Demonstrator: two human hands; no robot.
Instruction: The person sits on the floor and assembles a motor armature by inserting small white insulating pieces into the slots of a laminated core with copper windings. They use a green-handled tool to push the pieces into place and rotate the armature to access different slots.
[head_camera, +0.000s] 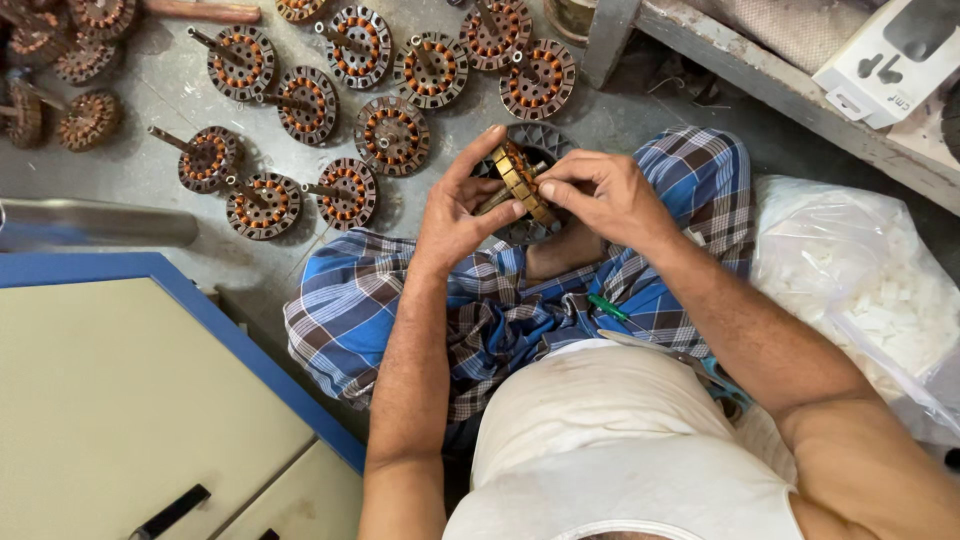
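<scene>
Seated person holding a round motor stator with both hands over their lap.

Nearest, a blue-and-white checked cloth (500, 310) covers the person's crossed legs. Just beyond it, the left hand (455, 215) and right hand (605, 195) grip a round stator with tan slot insulation (520, 180) tilted on edge; fingers of both hands pinch its rim, thumbs pressed to it. Under the stator lies a dark round ribbed part (535, 145). Right of the stator sits a clear plastic bag of white pieces (860, 290). Beyond the stator, many copper-wound stators with shafts (390, 135) lie scattered on the grey floor (150, 190).
</scene>
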